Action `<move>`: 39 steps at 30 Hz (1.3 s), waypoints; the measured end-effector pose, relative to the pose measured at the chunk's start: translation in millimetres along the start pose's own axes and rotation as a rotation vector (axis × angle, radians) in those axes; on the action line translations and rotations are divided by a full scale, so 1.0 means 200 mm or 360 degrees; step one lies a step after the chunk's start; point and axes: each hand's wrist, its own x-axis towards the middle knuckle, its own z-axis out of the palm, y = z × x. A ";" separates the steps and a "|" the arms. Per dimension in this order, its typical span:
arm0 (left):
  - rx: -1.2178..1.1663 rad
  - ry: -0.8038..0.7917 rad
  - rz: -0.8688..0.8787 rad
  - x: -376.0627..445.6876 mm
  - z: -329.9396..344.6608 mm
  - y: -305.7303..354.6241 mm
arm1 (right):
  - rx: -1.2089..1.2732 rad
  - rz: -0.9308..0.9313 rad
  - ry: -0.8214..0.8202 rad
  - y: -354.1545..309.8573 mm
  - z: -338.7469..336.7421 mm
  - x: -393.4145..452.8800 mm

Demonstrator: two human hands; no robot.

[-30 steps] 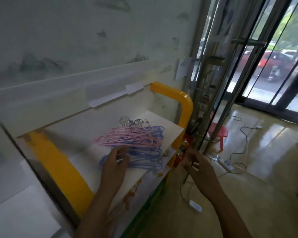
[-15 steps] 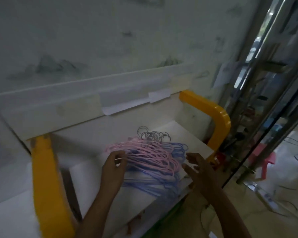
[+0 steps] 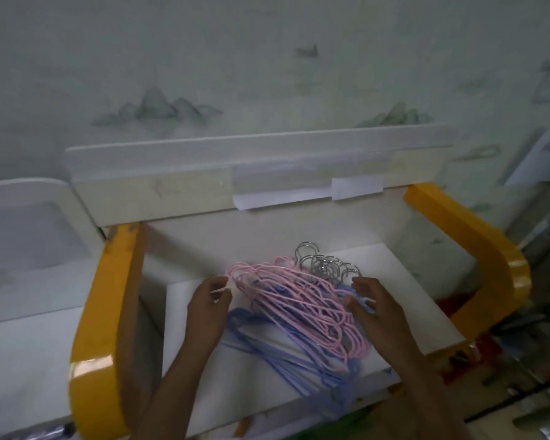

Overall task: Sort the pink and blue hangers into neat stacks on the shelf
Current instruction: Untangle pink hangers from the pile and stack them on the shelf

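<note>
A pile of pink hangers (image 3: 302, 301) lies on top of several blue hangers (image 3: 286, 354) on the white shelf (image 3: 404, 281). Their metal hooks (image 3: 326, 265) bunch together at the back of the pile. My left hand (image 3: 207, 308) pinches the left end of the pink hangers between thumb and fingers. On the right, my right hand (image 3: 375, 308) touches the pile's right side, its fingers curled over the hanger ends near the hooks.
Yellow rounded frame arms stand on both sides of the shelf, left (image 3: 105, 319) and right (image 3: 470, 249). A white back board (image 3: 204, 173) with taped paper strips rises behind it. A white cabinet (image 3: 23, 236) adjoins on the left.
The view has swung left and squared up on the shelf. My right hand came up from beside the shelf onto the right side of the pile. My left hand kept its hold.
</note>
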 end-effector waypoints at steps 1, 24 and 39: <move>0.0040 0.0012 -0.0011 0.01 0.00 -0.01 | 0.0002 -0.0006 -0.0022 0.00 0.01 0.01; 0.0002 -0.0075 -0.0505 0.43 0.19 -0.17 | -0.0075 0.0118 0.0149 0.10 -0.01 0.15; -0.0642 -0.0196 -0.0503 0.26 0.05 0.01 | -0.0047 0.0054 0.0108 0.04 -0.01 0.12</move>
